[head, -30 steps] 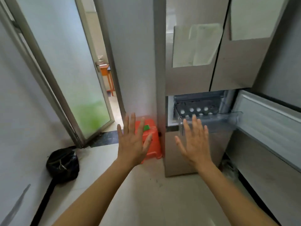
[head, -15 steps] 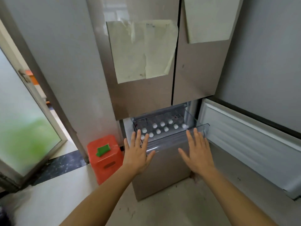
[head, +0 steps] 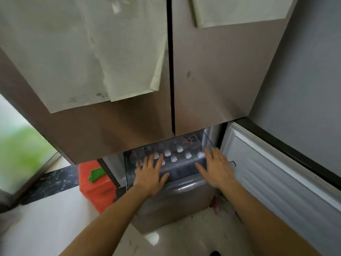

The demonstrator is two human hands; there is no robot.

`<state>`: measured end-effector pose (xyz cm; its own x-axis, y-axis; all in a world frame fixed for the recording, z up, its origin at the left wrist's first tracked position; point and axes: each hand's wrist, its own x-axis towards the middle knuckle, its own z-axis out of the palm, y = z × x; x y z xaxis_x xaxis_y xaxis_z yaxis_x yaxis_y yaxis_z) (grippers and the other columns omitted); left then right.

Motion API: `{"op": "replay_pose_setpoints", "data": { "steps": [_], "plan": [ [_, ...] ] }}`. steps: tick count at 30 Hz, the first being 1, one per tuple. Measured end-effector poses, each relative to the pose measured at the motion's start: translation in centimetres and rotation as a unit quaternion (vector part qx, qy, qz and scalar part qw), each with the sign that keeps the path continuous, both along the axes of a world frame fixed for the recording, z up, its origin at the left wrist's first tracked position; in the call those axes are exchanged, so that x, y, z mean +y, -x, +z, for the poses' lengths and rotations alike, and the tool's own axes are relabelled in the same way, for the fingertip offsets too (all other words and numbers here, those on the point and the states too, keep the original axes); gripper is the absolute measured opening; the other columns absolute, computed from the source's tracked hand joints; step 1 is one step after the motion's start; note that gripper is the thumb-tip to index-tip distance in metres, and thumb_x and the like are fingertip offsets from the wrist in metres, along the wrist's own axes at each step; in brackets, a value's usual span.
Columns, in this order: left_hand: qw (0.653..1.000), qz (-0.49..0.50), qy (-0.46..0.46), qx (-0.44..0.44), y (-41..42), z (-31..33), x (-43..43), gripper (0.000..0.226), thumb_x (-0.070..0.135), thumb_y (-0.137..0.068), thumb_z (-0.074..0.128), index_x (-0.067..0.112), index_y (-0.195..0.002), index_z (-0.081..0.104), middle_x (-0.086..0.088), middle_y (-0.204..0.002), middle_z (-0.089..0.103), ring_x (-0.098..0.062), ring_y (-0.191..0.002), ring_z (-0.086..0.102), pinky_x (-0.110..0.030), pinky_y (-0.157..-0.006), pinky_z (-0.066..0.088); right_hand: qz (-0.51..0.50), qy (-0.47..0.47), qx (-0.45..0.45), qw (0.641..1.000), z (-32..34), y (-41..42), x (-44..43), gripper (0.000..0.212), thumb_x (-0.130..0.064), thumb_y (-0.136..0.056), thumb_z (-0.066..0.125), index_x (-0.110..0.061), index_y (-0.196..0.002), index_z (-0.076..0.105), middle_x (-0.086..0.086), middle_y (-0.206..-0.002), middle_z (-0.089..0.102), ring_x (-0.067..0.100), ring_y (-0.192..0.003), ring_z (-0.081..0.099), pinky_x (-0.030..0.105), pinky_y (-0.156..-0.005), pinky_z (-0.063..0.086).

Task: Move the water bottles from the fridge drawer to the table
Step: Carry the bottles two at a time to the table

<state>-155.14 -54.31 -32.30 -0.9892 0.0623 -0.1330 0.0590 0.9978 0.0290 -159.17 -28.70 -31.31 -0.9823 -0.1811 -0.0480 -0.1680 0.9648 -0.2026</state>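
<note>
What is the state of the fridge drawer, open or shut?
Open. The drawer sticks out below the upper doors, and the white caps of the bottles show inside it.

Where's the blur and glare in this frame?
Head view throughout: frosted glass door at left is smeared; glare spot on the pale glossy floor; brown fridge doors lean from the wide lens; white-capped water bottles in the clear plastic drawer soft but distinct.

White caps on the clear water bottles (head: 173, 154), bronze-brown fridge doors (head: 212, 80), orange-red stool (head: 96, 189) with green patch, black speckled threshold (head: 55, 182).
</note>
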Motion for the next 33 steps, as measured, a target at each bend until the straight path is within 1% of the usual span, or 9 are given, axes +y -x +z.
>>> {"op": "replay_pose_setpoints", "data": {
  "steps": [5,8,11,16,22,26,29,30,33],
  "plan": [
    [0.997,0.071,-0.018,-0.03,4.2,-1.7,2.8,0.077,0.063,-0.097,0.027,0.026,-0.157,-0.002,-0.011,-0.164,-0.006,-0.035,-0.15,0.003,-0.061,-0.117,0.015,0.054,0.032,-0.042,0.997,-1.1,7.4,1.5,0.071,-0.061,-0.096,0.04,-0.019,-0.151,0.025,0.013,-0.156,0.032,0.031,-0.138,0.039,0.045,-0.103,0.045],
    [0.99,0.118,-0.054,-0.055,5.7,-2.9,3.9,0.079,0.063,-0.096,0.03,0.024,-0.156,-0.004,-0.011,-0.165,-0.005,-0.031,-0.151,0.001,-0.055,-0.118,0.017,0.068,0.059,-0.103,0.991,-1.9,10.7,1.4,0.065,-0.056,-0.097,0.045,-0.02,-0.149,0.031,0.012,-0.146,0.045,0.031,-0.127,0.051,0.042,-0.096,0.049],
    [0.988,0.117,-0.074,-0.066,6.9,-4.0,4.4,0.083,0.059,-0.096,0.039,0.021,-0.157,-0.003,-0.014,-0.164,0.001,-0.032,-0.15,0.007,-0.051,-0.117,0.023,0.071,0.108,-0.145,0.981,-2.9,12.5,0.7,0.064,-0.052,-0.095,0.051,-0.024,-0.149,0.031,0.013,-0.138,0.052,0.032,-0.117,0.057,0.042,-0.091,0.052],
    [0.986,0.106,-0.099,-0.088,9.2,-5.7,3.9,0.086,0.054,-0.093,0.05,0.026,-0.157,0.0,-0.011,-0.163,0.003,-0.034,-0.148,0.014,-0.053,-0.112,0.033,0.049,0.184,-0.226,0.955,-4.6,14.0,-1.4,0.057,-0.045,-0.096,0.057,-0.022,-0.143,0.036,0.01,-0.129,0.057,0.031,-0.108,0.06,0.043,-0.088,0.052],
    [0.99,0.074,-0.096,-0.066,9.9,-7.5,3.0,0.088,0.046,-0.091,0.057,0.024,-0.157,0.003,-0.012,-0.162,0.007,-0.034,-0.148,0.015,-0.05,-0.11,0.035,0.042,0.214,-0.221,0.951,-7.4,14.8,-5.3,0.051,-0.032,-0.101,0.05,-0.019,-0.147,0.033,0.015,-0.131,0.058,0.033,-0.105,0.06,0.036,-0.082,0.048],
    [0.992,0.059,-0.1,-0.056,10.4,-8.6,2.3,0.086,0.04,-0.091,0.059,0.023,-0.157,0.007,-0.015,-0.161,0.011,-0.037,-0.146,0.019,-0.05,-0.107,0.038,0.02,0.227,-0.214,0.95,-9.0,15.4,-7.3,0.042,-0.016,-0.104,0.041,-0.014,-0.145,0.033,0.022,-0.125,0.057,0.032,-0.09,0.058,0.033,-0.07,0.04],
    [0.992,0.055,-0.101,-0.048,11.1,-8.8,2.0,0.082,0.036,-0.092,0.059,0.022,-0.157,0.01,-0.017,-0.157,0.019,-0.038,-0.143,0.024,-0.048,-0.107,0.04,0.029,0.232,-0.247,0.94,-9.5,16.0,-7.7,0.045,-0.007,-0.102,0.038,-0.022,-0.144,0.038,0.012,-0.117,0.054,0.021,-0.076,0.053,0.029,-0.058,0.04],
    [0.993,0.047,-0.095,-0.046,11.4,-8.8,1.8,0.082,0.035,-0.092,0.059,0.022,-0.157,0.011,-0.018,-0.155,0.023,-0.039,-0.141,0.027,-0.048,-0.106,0.041,0.039,0.239,-0.254,0.936,-9.3,16.0,-7.7,0.047,-0.006,-0.101,0.039,-0.025,-0.144,0.04,0.008,-0.119,0.052,0.022,-0.082,0.055,0.03,-0.062,0.044],
    [0.993,0.031,-0.094,-0.068,12.5,-8.7,1.6,0.079,0.03,-0.092,0.057,0.022,-0.156,0.012,-0.021,-0.151,0.028,-0.041,-0.138,0.032,-0.047,-0.105,0.041,0.062,0.257,-0.242,0.934,-9.2,15.8,-7.3,0.047,-0.008,-0.101,0.042,-0.032,-0.141,0.046,0.003,-0.134,0.053,0.028,-0.112,0.057,0.04,-0.091,0.052]
  ]
}}
